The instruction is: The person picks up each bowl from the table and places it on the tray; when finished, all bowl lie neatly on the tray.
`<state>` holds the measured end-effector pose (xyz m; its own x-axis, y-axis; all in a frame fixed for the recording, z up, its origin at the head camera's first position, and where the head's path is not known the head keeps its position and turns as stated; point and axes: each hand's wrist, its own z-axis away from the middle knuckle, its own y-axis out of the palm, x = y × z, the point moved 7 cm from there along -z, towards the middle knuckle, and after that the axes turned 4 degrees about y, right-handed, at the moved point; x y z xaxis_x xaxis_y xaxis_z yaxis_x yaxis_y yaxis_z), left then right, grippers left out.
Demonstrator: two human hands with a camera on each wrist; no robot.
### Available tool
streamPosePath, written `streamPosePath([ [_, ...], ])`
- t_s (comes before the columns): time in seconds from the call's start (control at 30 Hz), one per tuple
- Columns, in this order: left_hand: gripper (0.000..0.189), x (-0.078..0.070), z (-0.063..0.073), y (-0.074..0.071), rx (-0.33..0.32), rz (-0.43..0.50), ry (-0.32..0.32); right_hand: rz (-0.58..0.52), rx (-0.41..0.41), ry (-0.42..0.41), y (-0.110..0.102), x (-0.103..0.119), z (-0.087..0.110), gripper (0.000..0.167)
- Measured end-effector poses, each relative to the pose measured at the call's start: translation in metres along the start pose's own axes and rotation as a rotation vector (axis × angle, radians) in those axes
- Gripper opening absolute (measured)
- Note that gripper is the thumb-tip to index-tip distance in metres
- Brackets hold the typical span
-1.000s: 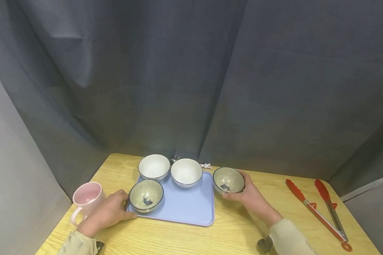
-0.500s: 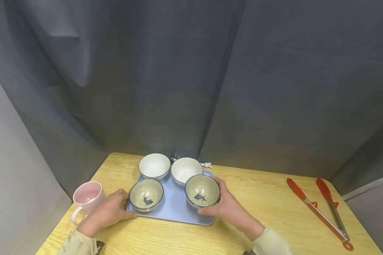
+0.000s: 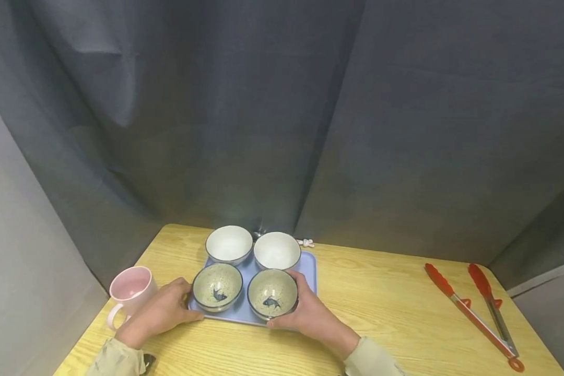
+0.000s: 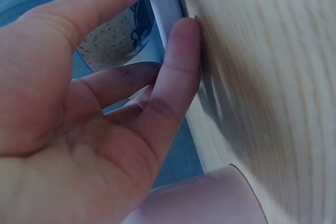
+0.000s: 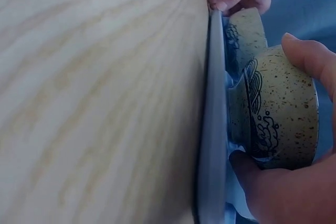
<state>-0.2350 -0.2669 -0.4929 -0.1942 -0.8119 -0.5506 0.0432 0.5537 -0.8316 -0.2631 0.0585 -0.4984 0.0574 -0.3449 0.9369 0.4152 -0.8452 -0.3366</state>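
My right hand grips a speckled beige bowl with a dark fish painted inside. Its foot is at the surface of the blue tray in the right wrist view. Beside it on the tray sits a matching speckled bowl, with two white bowls behind. My left hand holds the tray's left front corner, thumb along the front edge. In the left wrist view its curled fingers meet the tray rim.
A pink mug stands left, close behind my left wrist. Red-tipped tongs lie spread at the right of the wooden table. Behind the white bowls show a spoon and a small white rabbit-shaped piece. A dark curtain hangs behind.
My right hand has carried the speckled bowl leftward from beyond the tray's right side to the front of the tray, beside the other speckled bowl. The left hand has stayed at the tray corner.
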Motion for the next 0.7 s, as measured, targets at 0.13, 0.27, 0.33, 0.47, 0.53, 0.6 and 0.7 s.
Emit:
streamPosePath([
  [0.13, 0.041, -0.0004, 0.0003, -0.0002, -0.002, -0.003, 0.005, 0.030, 0.002, -0.002, 0.0039, -0.0039, -0.0012, 0.126],
  [0.27, 0.042, 0.0001, -0.0001, -0.0011, 0.000, -0.002, 0.003, 0.011, -0.006, 0.009, 0.0054, -0.0081, -0.0024, 0.127],
  [0.33, 0.042, 0.0001, 0.0000, -0.0017, -0.002, -0.004, 0.001, -0.003, -0.007, 0.008, 0.0063, -0.0090, -0.0032, 0.127],
  [0.47, 0.042, -0.0008, -0.0003, -0.0019, -0.002, -0.005, 0.008, -0.017, -0.013, 0.002, 0.0077, -0.0092, -0.0042, 0.125],
  [0.53, 0.041, -0.0015, -0.0014, -0.0007, 0.003, -0.005, 0.015, -0.013, -0.019, 0.000, 0.0076, -0.0094, -0.0034, 0.125],
  [0.6, 0.041, -0.0018, -0.0022, 0.0006, 0.006, -0.006, 0.020, -0.009, -0.025, 0.003, 0.0076, -0.0093, -0.0023, 0.125],
  [0.7, 0.041, -0.0029, -0.0038, 0.0023, 0.007, -0.007, 0.029, 0.003, -0.033, 0.015, 0.0069, -0.0098, 0.0000, 0.126],
])
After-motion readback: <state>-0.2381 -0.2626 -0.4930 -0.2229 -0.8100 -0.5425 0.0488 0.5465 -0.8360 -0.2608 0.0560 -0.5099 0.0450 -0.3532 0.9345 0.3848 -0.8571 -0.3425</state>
